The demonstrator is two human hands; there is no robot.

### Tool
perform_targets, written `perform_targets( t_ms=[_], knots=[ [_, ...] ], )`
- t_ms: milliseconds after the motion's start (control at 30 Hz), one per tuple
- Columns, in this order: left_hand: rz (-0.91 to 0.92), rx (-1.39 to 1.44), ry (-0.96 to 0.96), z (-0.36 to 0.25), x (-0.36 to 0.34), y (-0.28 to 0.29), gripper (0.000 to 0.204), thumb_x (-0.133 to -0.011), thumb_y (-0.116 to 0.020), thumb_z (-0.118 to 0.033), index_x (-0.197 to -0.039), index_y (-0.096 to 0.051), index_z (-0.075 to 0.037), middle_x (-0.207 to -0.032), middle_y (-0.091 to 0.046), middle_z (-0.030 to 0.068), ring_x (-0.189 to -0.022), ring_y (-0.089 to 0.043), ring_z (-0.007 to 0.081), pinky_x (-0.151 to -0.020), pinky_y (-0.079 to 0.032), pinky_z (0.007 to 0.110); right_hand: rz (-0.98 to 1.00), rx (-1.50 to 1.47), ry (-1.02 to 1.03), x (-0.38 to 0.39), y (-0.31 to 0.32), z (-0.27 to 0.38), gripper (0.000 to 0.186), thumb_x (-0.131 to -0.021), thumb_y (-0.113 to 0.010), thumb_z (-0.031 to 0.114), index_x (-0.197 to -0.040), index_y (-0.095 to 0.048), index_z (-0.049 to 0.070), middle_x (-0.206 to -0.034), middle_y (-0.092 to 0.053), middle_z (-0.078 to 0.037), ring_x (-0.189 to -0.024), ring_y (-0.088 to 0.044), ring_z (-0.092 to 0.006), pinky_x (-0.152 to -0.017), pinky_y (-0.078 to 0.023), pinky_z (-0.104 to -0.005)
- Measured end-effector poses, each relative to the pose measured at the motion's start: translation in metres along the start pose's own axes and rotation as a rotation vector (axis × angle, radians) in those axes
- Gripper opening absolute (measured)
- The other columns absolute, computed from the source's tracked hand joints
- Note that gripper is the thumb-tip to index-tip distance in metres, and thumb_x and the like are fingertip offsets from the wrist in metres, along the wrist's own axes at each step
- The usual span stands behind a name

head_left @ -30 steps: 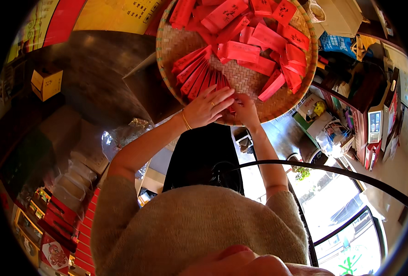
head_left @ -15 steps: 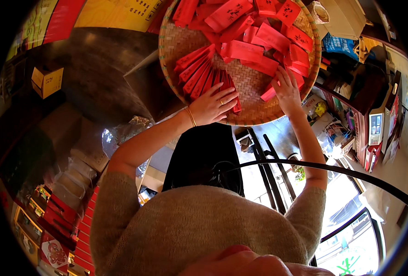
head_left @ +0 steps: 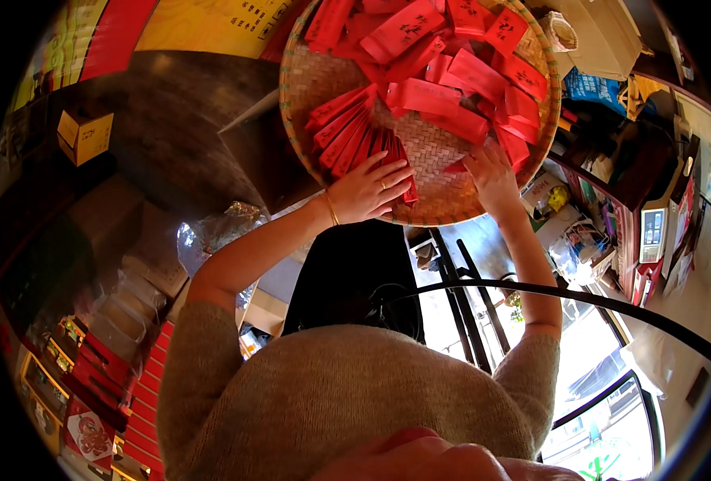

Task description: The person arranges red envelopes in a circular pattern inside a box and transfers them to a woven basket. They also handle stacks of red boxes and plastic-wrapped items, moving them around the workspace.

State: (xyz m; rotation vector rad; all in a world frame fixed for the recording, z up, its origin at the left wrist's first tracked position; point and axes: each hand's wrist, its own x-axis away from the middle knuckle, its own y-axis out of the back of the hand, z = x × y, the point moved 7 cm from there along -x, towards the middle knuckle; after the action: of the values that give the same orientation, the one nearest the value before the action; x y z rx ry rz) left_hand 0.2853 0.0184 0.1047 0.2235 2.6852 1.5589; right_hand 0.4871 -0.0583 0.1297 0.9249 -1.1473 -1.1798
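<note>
A round woven bamboo tray holds many small flat red packets with dark writing. On its left side several of the red packets stand on edge in a fanned row. My left hand, with a ring and a bracelet, closes over the near end of this row, its fingers lying across the last packets. At the tray's right, my right hand is closed with its fingertips on a red packet; only a corner of it shows past the fingers. Loose packets lie heaped toward the far side.
A cardboard box stands beneath the tray's left edge. Farther left is a small yellow box. Crowded shelves are at the right. A black cable crosses in front of my right arm.
My right hand has shifted slightly down and left, now covering most of the packet near it. The left hand stays on the fanned row.
</note>
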Motion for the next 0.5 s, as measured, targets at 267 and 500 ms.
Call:
perform_targets(
  t_ms=[267,500],
  knots=[
    [0.009,0.075,0.06,0.0,-0.003,0.005,0.078,-0.083,-0.069,-0.037,-0.149,-0.039,-0.008,-0.158,-0.033,0.0114,-0.147,-0.028,0.0261,-0.12,-0.019,0.05,-0.134,-0.404,-0.443,-0.019,-0.038,0.05,0.036,-0.089,-0.063,0.015,-0.122,-0.059,0.002,-0.091,-0.066,-0.015,-0.083,-0.066,-0.0337,-0.07,-0.055,-0.0429],
    [0.011,0.14,0.058,-0.008,-0.019,0.023,0.086,-0.079,-0.071,-0.038,-0.152,-0.036,-0.01,-0.159,-0.03,0.0104,-0.148,-0.027,0.0272,-0.121,-0.018,0.051,-0.295,-0.818,-0.409,-0.008,-0.05,0.066,0.036,-0.088,-0.058,0.011,-0.123,-0.061,0.003,-0.092,-0.067,-0.018,-0.083,-0.066,-0.04,-0.072,-0.055,-0.0475]
  ],
)
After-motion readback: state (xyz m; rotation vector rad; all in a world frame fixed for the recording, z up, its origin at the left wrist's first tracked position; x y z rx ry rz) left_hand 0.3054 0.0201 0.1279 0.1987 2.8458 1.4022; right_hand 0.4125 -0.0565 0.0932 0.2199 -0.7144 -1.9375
